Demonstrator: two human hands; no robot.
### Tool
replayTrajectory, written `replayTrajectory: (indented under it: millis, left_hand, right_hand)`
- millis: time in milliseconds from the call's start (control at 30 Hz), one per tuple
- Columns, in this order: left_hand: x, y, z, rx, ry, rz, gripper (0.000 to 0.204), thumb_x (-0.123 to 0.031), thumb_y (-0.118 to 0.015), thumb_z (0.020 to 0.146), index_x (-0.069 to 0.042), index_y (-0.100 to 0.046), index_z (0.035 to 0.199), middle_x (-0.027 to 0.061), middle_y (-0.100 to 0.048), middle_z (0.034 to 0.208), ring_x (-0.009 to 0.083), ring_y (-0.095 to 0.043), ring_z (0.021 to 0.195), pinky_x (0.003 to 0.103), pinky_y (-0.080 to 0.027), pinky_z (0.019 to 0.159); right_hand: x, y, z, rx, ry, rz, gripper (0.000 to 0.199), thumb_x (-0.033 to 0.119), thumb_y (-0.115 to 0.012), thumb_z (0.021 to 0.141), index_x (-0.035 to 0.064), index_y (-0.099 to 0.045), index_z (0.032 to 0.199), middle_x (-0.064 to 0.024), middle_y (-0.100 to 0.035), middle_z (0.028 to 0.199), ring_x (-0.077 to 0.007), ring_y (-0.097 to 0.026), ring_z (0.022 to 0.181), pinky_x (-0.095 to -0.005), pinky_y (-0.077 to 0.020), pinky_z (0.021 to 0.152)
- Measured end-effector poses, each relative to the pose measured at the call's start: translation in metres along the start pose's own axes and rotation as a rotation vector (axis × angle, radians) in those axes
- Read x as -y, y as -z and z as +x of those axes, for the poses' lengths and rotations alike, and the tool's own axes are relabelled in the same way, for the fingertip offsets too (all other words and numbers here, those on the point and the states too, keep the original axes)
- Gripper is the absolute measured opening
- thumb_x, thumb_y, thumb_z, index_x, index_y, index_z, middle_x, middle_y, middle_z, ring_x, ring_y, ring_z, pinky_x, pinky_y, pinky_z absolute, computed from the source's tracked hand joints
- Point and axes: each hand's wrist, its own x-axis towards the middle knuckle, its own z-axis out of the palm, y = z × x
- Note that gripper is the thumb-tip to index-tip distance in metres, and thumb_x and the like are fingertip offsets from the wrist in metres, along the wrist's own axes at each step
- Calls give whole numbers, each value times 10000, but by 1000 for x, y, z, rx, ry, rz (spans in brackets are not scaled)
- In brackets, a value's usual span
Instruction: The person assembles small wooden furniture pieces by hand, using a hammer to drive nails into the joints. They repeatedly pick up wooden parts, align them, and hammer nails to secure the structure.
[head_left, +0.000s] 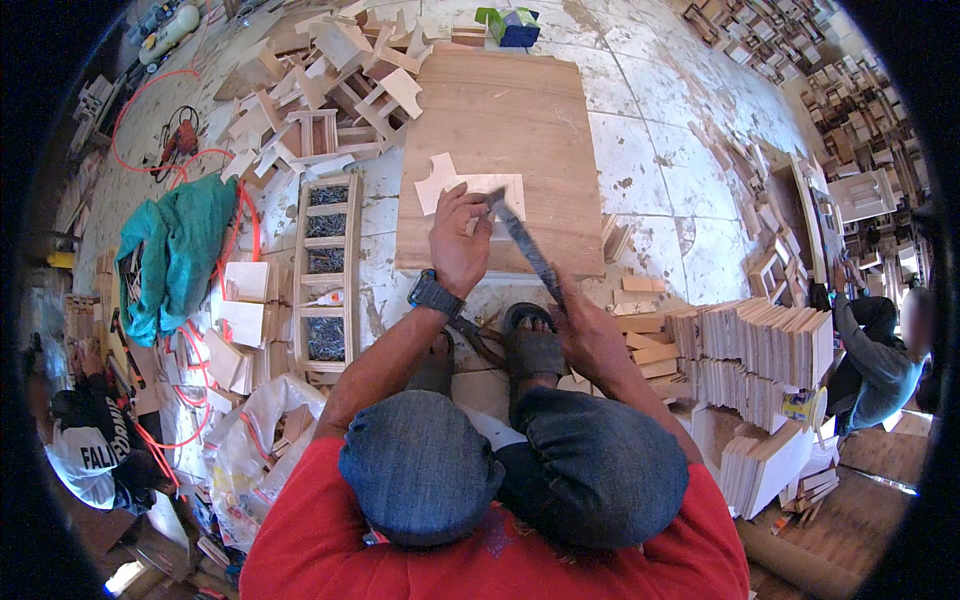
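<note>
My right hand (pixel 585 322) is wrapped round the handle of a dark hammer (pixel 527 245), slightly smeared by motion. The hammer head is over a small pale wooden assembly (pixel 512 186), just beside my left fingertips. With the fingers bent and drawn together, my left hand (pixel 461 232) is at the near edge of that assembly; whatever it may be pinching is too small to make out. A cut-out pale panel (pixel 436 184) forms the assembly's left side. Beneath lies a large plywood board (pixel 500 110) on the floor.
Left of the board stands a wooden tray (pixel 351 262) with nails in its compartments. A heap of wooden pieces (pixel 345 60) lies beyond, with a green sack (pixel 175 255) and orange hose nearby. Stacked panels (pixel 760 345) stand on the right. Other people (pixel 880 350) sit at both sides.
</note>
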Motion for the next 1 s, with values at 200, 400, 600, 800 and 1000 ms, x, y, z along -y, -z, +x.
replayTrajectory:
  millis: [200, 400, 600, 800, 1000]
  left_hand:
    - [-3, 7, 0, 99, -32, 156, 397, -63, -713, 741, -51, -594, 1119, 174, -555, 1234, 353, -447, 1253, 448, -301, 1096]
    - [10, 3, 0, 55, 117, -200, 972, -71, -728, 770, -80, -74, 1489, 221, -440, 1339, 300, -408, 1274, 422, -325, 1080]
    - [32, 10, 7, 332, 287, -469, 1007, -42, -716, 790, -42, 4, 1493, 162, -534, 1127, 242, -523, 1122, 373, -366, 1052]
    - [27, 14, 6, 340, 270, -384, 990, -37, -710, 792, -18, -4, 1487, 170, -560, 1096, 237, -553, 1095, 360, -387, 1041]
    - [24, 15, 8, 376, 288, -318, 987, -46, -714, 797, -7, -7, 1484, 169, -567, 1110, 233, -548, 1109, 356, -381, 1045]
  right_hand:
    - [-21, -18, 3, -21, -15, 42, 585, 134, -511, 913, 103, -250, 1436, -310, -603, 820, -499, -588, 757, -550, -453, 652]
    - [-27, -15, 4, -6, -45, 32, 571, 134, -519, 918, 110, -268, 1430, -315, -601, 818, -509, -583, 774, -543, -439, 647]
    - [1, 13, 10, -7, -10, 30, 601, 146, -522, 906, 145, -252, 1443, -290, -614, 805, -489, -596, 741, -562, -453, 648]
    - [18, 25, -5, -183, 133, 73, 614, 171, -578, 885, 134, -281, 1421, -292, -618, 870, -488, -607, 774, -550, -472, 664]
    - [2, 11, 13, 113, -62, -96, 563, 211, -516, 929, 152, -259, 1426, -280, -622, 826, -481, -608, 728, -544, -474, 659]
